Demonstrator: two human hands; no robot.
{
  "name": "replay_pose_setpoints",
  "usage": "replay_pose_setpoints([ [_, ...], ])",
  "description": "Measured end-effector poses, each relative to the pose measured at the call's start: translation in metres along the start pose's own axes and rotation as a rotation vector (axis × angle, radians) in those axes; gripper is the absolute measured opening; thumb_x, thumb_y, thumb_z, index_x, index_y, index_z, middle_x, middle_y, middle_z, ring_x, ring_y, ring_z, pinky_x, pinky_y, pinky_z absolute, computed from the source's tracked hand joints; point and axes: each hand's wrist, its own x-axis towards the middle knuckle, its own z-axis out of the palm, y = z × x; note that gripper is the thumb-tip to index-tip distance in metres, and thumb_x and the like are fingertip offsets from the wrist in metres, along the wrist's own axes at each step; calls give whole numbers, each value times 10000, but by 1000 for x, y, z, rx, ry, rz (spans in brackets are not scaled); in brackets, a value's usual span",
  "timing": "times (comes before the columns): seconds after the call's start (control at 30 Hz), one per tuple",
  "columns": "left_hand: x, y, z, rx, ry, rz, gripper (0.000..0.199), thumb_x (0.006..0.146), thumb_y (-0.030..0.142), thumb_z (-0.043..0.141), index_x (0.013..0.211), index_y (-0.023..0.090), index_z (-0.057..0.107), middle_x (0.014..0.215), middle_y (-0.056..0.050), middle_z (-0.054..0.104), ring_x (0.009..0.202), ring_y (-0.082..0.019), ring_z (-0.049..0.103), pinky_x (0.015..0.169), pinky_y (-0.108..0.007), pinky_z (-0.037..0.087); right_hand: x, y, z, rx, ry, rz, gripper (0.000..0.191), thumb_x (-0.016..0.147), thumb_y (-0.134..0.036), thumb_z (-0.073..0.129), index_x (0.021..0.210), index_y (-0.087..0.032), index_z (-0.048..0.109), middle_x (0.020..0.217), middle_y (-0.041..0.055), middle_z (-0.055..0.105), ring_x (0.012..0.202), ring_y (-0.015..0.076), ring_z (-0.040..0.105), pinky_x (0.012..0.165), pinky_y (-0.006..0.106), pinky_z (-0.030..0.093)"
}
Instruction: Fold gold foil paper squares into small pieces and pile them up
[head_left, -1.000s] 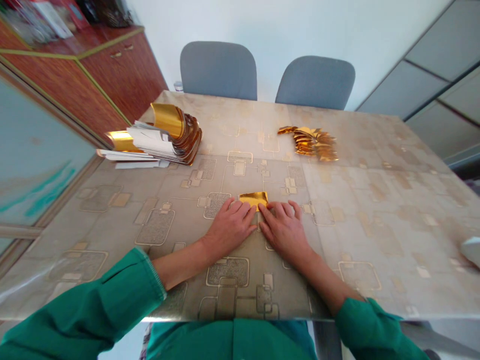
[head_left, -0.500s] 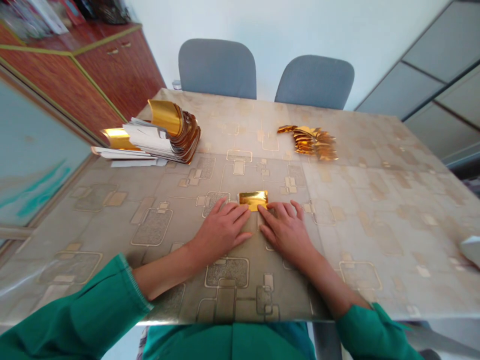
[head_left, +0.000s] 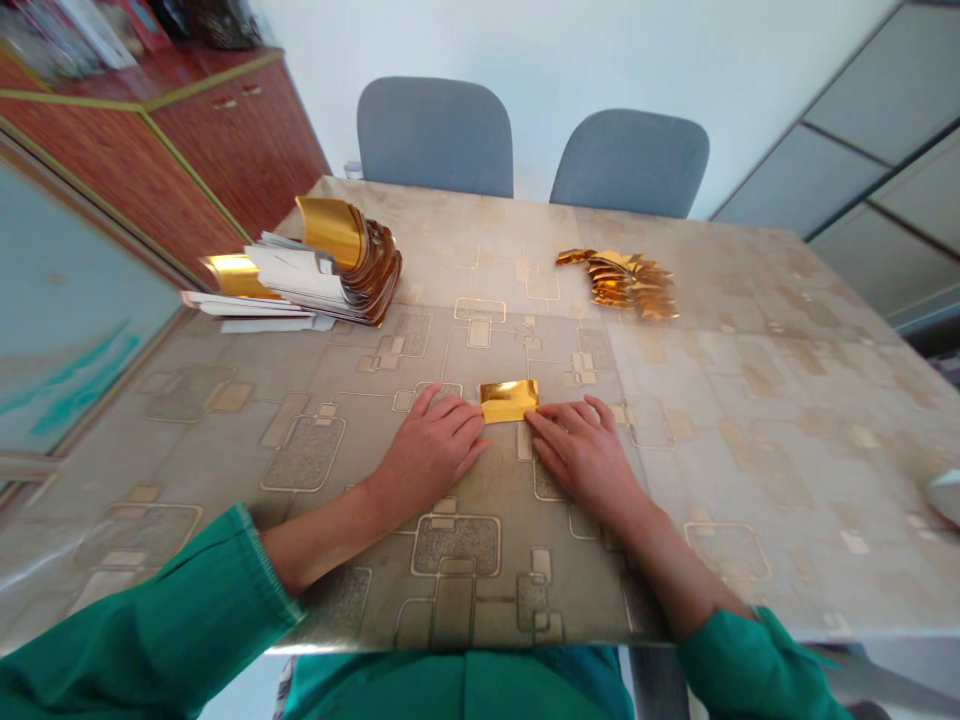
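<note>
Apparently a flattening or creasing step: gold paper [head_left: 510, 401] mid-surface [head_left: 495, 350], left hand [head_left: 429, 447] and right hand [head_left: 589, 455] apart, fingertips at its near corners; can't tell if either pinches. Next move likely calls for even fingertip pressure. Far edge uncovered, room beyond, between paper stack [head_left: 300, 272] and folded gold pieces [head_left: 619, 280].

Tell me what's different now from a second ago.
The left hand has slid left and the right hand slightly right, so their fingers have parted from the middle of the gold sheet's near edge to its two near corners. The paper stack and the folded gold pieces stayed put.
</note>
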Motion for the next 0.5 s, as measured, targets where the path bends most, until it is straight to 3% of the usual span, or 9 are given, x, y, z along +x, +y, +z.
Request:
replay_pose_setpoints([
  [0.2, 4, 4, -1, 56, -86, -4, 294, 930, 305, 634, 1220, 258, 634, 1057, -58, 673, 1055, -259, 610, 1096, -561, 332, -1, -8, -3, -49, -54, -7, 343, 923, -411, 624, 1253, -319, 646, 1203, 85, 645, 1129, 287, 550, 1074, 544, 279],
  [0.5, 3, 4, -3, 20, -60, -17, 209, 948, 323, 608, 1121, 228, 678, 1109, -65, 673, 1065, -257, 612, 1090, -568, 334, -1, 3, -3, 16, 18, 12, 237, 984, -280, 526, 1151, -233, 688, 1177, 42, 713, 1070, 222, 598, 1117, 510, 233],
])
